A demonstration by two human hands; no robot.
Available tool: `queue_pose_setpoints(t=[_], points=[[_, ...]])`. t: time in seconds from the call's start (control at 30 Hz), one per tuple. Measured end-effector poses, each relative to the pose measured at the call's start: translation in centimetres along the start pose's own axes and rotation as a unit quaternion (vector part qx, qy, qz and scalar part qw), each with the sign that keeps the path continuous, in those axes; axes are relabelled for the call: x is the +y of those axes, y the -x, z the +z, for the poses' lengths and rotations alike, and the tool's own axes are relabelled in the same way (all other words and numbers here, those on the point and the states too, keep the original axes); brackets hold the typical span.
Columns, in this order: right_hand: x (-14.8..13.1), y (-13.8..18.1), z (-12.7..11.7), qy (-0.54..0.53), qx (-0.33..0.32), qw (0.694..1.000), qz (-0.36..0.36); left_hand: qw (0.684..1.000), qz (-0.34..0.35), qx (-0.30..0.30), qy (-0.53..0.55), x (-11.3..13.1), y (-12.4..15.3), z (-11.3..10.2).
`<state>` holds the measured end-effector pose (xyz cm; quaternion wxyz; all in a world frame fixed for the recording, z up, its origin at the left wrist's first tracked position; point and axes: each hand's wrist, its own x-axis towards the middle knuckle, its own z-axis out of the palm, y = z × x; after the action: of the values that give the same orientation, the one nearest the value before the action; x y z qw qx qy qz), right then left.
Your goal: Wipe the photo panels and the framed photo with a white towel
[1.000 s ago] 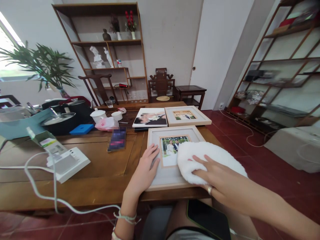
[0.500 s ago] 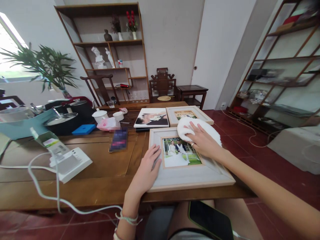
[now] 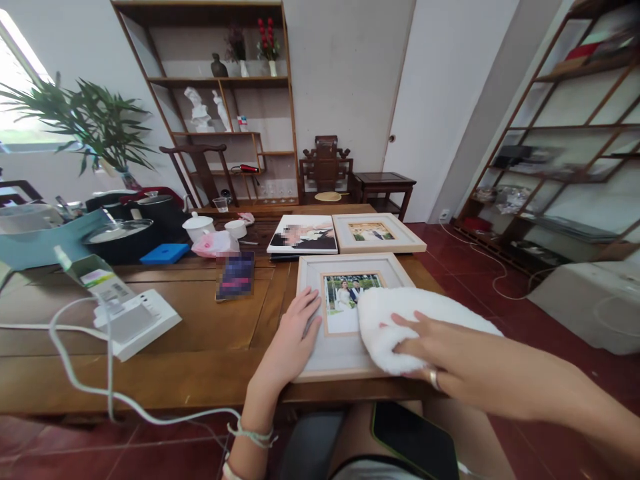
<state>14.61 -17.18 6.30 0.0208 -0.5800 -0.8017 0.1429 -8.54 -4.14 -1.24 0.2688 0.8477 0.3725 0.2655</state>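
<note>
A light wooden picture frame [image 3: 345, 365] with a wedding photo lies flat at the table's front edge. My left hand [image 3: 296, 333] rests on its left border, fingers extended. In my right hand [image 3: 430, 353] is a fluffy white cloth [image 3: 395, 307], pressed on the frame's lower right. The cloth hides the right part of the photo and most of the frame's right border. Behind it lie a second framed photo [image 3: 421, 240] and a white-edged photo panel [image 3: 301, 235], side by side.
Left on the wooden table [image 3: 215, 333] are an opened white box [image 3: 150, 323], a looping white cable [image 3: 75, 373], a blue block [image 3: 165, 253], a dark pan [image 3: 120, 233] and a white teapot [image 3: 197, 227]. A phone [image 3: 413, 440] lies on my lap.
My right hand has moved the white cloth from the frame's upper right down toward its lower right corner and nearer to me. My left hand has stayed on the left border.
</note>
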Motion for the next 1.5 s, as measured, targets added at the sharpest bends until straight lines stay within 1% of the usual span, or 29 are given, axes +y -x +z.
queue_pose_setpoints(t=[0.1,0.17,0.23,0.3,0.4,0.57,0.67,0.73,0.8,0.87,1.03,1.13,1.2,1.27,1.37,1.43,1.5], points=[[-1.7,0.5,0.3,-0.010,-0.027,0.999,-0.013,1.000,0.000,-0.001,0.000,0.1,0.0,-0.1],[-2.3,-0.2,0.7,-0.005,-0.011,0.999,-0.037,1.000,0.003,-0.004,-0.004,0.1,-0.1,-0.1],[-2.2,-1.4,1.4,0.012,0.018,0.999,-0.049,1.000,0.001,-0.007,-0.008,0.1,-0.1,-0.1],[-1.3,-2.9,2.0,0.038,0.047,0.997,-0.050,1.000,0.000,-0.008,-0.010,0.0,-0.1,0.0],[1.0,-5.1,2.5,0.075,0.096,0.992,-0.036,1.000,0.003,-0.006,-0.005,-0.1,0.0,0.0],[5.3,-8.7,1.5,0.134,0.163,0.978,-0.001,1.000,0.007,-0.003,-0.001,-0.1,0.0,0.0],[6.3,-10.3,1.0,0.152,0.173,0.973,0.022,1.000,0.005,-0.003,-0.002,-0.1,0.0,-0.1],[6.0,-10.8,1.0,0.153,0.161,0.975,0.030,1.000,0.005,-0.001,0.000,-0.2,0.0,0.0],[5.1,-10.5,1.1,0.146,0.140,0.979,0.028,1.000,0.004,0.000,0.001,-0.2,0.0,0.0],[3.8,-9.4,1.1,0.129,0.111,0.985,0.017,1.000,0.003,-0.002,-0.002,-0.2,0.0,0.0],[0.1,-4.5,0.5,0.072,0.024,0.997,-0.029,1.000,0.003,-0.004,-0.004,-0.1,0.0,0.0],[-1.7,-1.9,0.3,0.028,0.002,0.999,-0.043,1.000,0.004,0.000,0.000,0.0,0.0,0.0],[-2.6,-1.0,0.2,0.000,-0.005,0.999,-0.054,1.000,0.008,0.002,0.002,0.0,0.0,0.0],[-3.2,-0.9,0.3,-0.020,-0.011,0.998,-0.064,1.000,0.013,0.004,0.000,-0.1,0.0,0.0],[-3.3,-1.9,0.7,-0.023,-0.001,0.998,-0.057,1.000,0.013,0.000,-0.009,-0.2,0.0,0.1],[-2.8,-3.1,1.2,-0.005,0.020,0.998,-0.051,1.000,0.011,-0.003,-0.010,-0.2,0.0,0.1],[-1.7,-4.5,1.7,0.023,0.044,0.998,-0.047,1.000,0.010,-0.003,-0.009,-0.2,0.1,0.1]])
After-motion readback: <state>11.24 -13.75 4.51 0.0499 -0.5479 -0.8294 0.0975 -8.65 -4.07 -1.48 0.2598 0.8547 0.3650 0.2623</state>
